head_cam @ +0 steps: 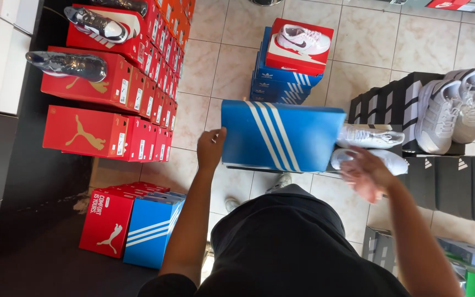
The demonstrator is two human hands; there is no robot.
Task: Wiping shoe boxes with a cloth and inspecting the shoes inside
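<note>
I hold a blue shoebox (281, 136) with three white diagonal stripes level in front of me. My left hand (211, 147) grips its left end. My right hand (365, 173) is blurred at the box's lower right corner, fingers spread, right beside a pair of white sneakers (366, 146) that lie on black boxes; whether it touches the box I cannot tell. My black shirt fills the bottom of the view.
Rows of red shoeboxes (111, 82) with sneakers on top stand at the left. A blue stack topped by a red box with a pink-white shoe (298, 44) stands ahead. Black boxes (391, 104) with white sneakers (449, 107) are at the right. Red and blue boxes (133, 223) stand lower left.
</note>
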